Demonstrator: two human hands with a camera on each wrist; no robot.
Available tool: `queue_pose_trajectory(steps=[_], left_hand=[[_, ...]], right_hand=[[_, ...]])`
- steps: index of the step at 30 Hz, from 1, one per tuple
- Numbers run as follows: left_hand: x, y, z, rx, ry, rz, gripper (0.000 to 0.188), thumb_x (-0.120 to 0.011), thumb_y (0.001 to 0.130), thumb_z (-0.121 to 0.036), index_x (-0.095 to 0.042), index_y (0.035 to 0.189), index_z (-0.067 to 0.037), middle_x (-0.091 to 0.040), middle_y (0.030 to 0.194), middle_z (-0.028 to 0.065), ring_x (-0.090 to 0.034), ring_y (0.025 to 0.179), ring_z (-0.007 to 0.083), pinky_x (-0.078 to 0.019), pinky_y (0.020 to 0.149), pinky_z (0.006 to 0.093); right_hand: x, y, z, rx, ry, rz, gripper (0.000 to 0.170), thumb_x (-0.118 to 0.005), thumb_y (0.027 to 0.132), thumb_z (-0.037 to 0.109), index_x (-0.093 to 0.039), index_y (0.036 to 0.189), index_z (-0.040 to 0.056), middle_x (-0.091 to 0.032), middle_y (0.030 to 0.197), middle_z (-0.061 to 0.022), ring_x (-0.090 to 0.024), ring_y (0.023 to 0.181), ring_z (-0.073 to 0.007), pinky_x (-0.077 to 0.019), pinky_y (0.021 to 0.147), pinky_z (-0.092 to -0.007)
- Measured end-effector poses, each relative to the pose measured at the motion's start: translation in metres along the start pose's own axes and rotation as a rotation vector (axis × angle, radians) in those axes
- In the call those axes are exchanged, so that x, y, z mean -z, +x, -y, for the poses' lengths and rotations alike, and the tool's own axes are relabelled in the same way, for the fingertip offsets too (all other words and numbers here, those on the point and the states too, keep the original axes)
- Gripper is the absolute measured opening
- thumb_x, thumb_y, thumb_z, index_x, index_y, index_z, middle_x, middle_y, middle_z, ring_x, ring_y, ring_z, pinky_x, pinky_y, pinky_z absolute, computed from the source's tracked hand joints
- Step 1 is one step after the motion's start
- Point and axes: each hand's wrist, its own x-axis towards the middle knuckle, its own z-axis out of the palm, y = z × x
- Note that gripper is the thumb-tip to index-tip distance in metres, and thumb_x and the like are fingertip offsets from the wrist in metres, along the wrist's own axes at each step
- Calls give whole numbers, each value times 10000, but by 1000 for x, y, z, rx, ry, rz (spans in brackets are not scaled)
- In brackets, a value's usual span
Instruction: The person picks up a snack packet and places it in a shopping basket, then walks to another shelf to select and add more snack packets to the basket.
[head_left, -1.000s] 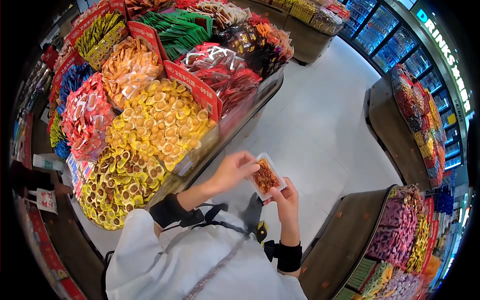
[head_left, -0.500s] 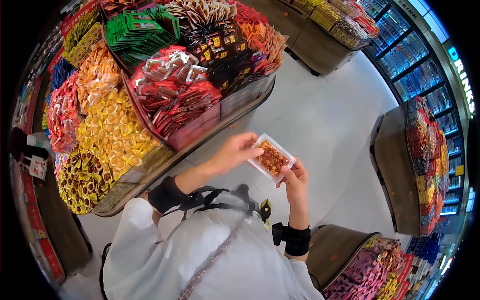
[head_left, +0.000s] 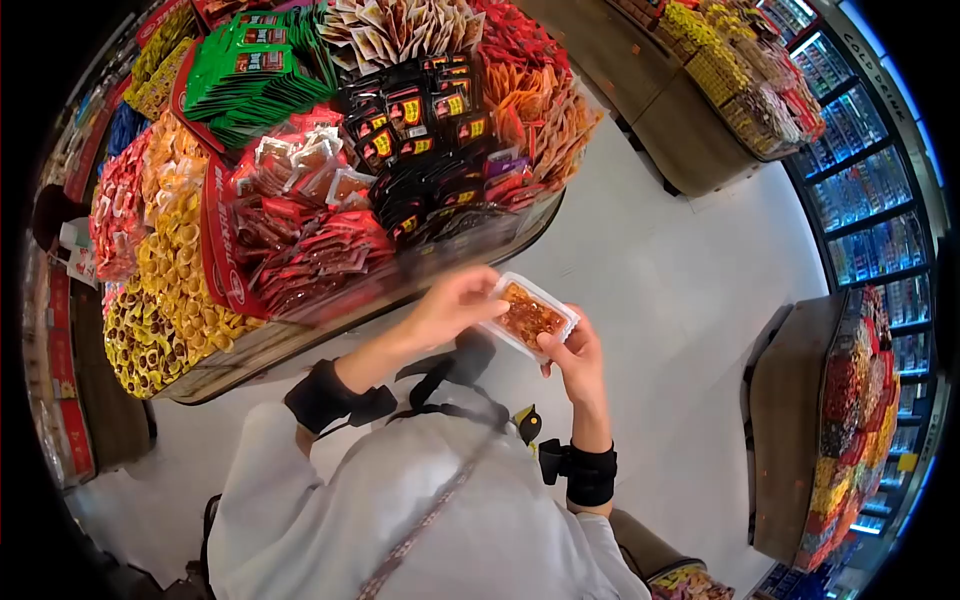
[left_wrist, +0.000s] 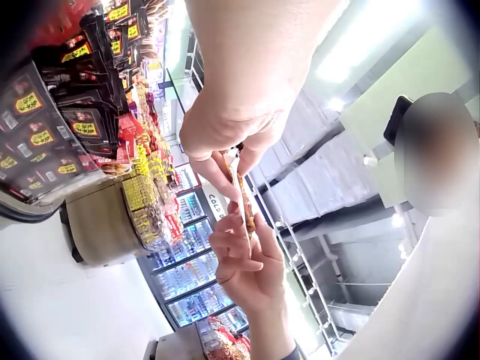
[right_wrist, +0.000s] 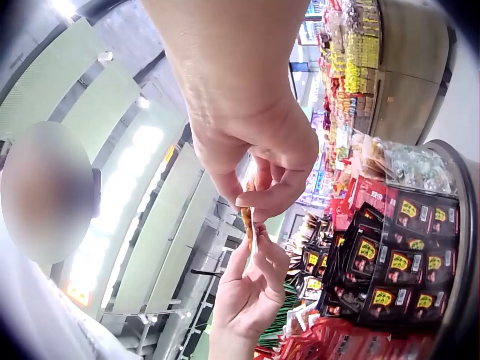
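Note:
A small flat snack packet point(head_left: 532, 318) with a pale border and reddish-brown food showing through it is held up in front of the body. My left hand point(head_left: 452, 308) pinches its left end between thumb and fingers. At the opposite end, my right hand point(head_left: 577, 358) grips the lower right corner, thumb on the face. Seen edge-on in the left wrist view, the packet point(left_wrist: 238, 191) looks thin between the two hands. The right wrist view also has the packet point(right_wrist: 250, 217) edge-on, with the right hand point(right_wrist: 259, 157) above and the left hand point(right_wrist: 251, 292) below.
Left of and beyond the hands stands a display bin heaped with black packets point(head_left: 420, 115), red packets point(head_left: 315, 240), green packets point(head_left: 255, 70) and yellow ones point(head_left: 165, 270). More bins point(head_left: 800, 430) stand to the right, before drink coolers point(head_left: 875, 245). Pale floor point(head_left: 650, 290) runs between them.
The view has swung rightward, so the display bin's black and green packets sit nearer the middle. The packet has turned to lie more across the view; both hands keep hold of it.

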Motion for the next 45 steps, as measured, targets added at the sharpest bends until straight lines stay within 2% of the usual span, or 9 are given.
queue_pose_trajectory(steps=[7,11,21,31,35,38,40,42,45], left_hand=[[11,89,-22,-167,26,-82,153,-602,804,-77,-524,929,-36,-541,807,-22,-496,724,27,-410,622,184],[17,107,-45,-140,41,-153,159,-590,811,-67,-520,943,-14,-556,834,-6,-511,764,35,-429,663,205],[51,110,-64,-191,-24,-343,252,-539,851,-89,-500,1073,23,-553,985,65,-539,888,103,-477,737,250],[47,158,-77,-235,46,-675,267,-544,840,-96,-506,1085,6,-590,933,64,-561,799,97,-470,641,228],[49,187,-113,-101,218,-739,256,-482,887,-159,-506,1079,9,-585,916,79,-564,781,109,-480,646,238],[48,210,-135,-52,-61,-564,287,-465,900,-226,-515,1056,9,-595,930,84,-576,806,121,-489,661,249],[46,227,-142,0,-265,-484,310,-473,896,-253,-515,1056,9,-597,937,83,-581,819,128,-495,672,259],[42,243,-142,-5,-164,-563,315,-498,883,-250,-514,1060,11,-597,946,79,-580,827,123,-493,688,261],[33,257,-144,-81,-110,-660,308,-571,839,-186,-514,1070,9,-594,972,62,-565,856,94,-483,731,250]], right_hand=[[37,103,47,21,-105,113,283,-604,774,57,-491,1030,11,-578,768,-55,-537,533,-103,-383,373,-200],[36,142,58,13,-73,161,274,-616,763,56,-509,1012,10,-585,732,-50,-547,502,-112,-378,368,-193],[20,230,69,-111,-9,479,309,-621,771,66,-502,1047,-5,-591,804,-51,-571,559,-113,-412,407,-189],[29,327,110,-125,-126,662,301,-612,777,43,-509,1055,-10,-595,831,-41,-549,589,-70,-410,429,-166],[43,369,148,247,-301,686,281,-634,743,-7,-551,1011,7,-593,844,-47,-550,708,-107,-449,510,-215],[44,405,181,1112,-673,846,289,-656,664,-20,-607,944,32,-589,848,-58,-559,726,-168,-468,566,-250],[45,420,192,1365,-742,927,300,-661,613,3,-635,907,54,-588,848,-55,-558,722,-187,-468,570,-252],[47,437,191,1642,-767,971,299,-653,584,68,-656,883,75,-597,884,-40,-561,747,-174,-467,570,-260],[39,454,196,1788,-677,1100,294,-627,599,101,-651,892,86,-599,903,-44,-564,770,-168,-452,568,-251]])
